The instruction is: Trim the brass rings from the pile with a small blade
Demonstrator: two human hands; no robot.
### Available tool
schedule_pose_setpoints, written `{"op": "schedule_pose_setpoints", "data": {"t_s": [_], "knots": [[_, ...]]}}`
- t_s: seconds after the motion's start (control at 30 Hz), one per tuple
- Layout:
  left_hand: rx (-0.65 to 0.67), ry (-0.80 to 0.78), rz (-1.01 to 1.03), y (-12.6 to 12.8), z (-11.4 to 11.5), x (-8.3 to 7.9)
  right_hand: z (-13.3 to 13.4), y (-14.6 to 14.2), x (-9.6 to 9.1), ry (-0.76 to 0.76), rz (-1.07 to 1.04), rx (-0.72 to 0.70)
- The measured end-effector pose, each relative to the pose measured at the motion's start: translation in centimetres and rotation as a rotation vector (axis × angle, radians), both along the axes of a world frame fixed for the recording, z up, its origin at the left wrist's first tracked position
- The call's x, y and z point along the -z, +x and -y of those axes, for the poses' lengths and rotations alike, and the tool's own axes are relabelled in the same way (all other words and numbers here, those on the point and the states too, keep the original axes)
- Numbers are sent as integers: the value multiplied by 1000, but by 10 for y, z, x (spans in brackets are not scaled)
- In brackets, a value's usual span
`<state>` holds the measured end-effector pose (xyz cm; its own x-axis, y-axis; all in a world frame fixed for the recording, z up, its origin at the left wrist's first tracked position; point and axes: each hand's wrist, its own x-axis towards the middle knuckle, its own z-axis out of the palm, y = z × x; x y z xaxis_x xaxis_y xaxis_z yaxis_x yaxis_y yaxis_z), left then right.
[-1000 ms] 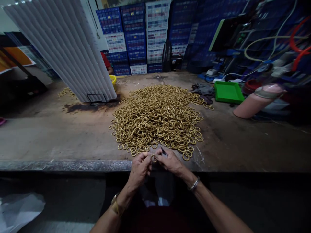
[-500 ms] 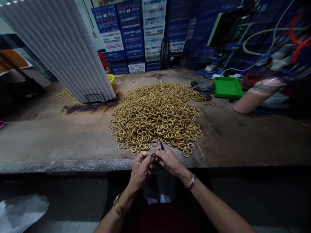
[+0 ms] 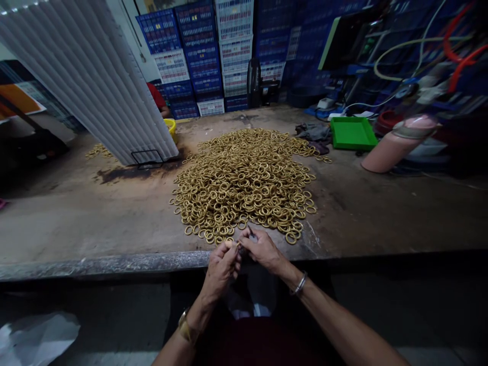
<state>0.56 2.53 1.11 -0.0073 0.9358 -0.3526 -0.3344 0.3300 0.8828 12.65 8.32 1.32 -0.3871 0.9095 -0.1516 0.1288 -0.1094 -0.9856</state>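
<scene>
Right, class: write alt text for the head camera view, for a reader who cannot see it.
Two bare hands, left hand and right hand, meet at the near edge of a worn workbench, pinching a small brass ring between the fingertips. Just beyond them lies a large heap of brass rings; a green tray and stacked crates sit behind.

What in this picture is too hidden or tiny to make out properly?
- Head view: the ring pinched between the left hand and right hand is mostly covered by fingers.
- The small dark tool in the right hand is too small to identify.
- A person in red is hidden behind the white corrugated panel.
</scene>
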Motion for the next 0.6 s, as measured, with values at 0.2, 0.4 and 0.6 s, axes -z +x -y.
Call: {"op": "schedule_pose_setpoints", "data": {"t_s": [0.2,0.4,0.6], "knots": [[-18,-4,83,1,1,5,-1,1,8,57,30,9],[-63,0,64,-2,-1,1,6,7,14,436,312,-99],[-15,61,-51,-3,2,1,11,7,15,552,458,-202]]}}
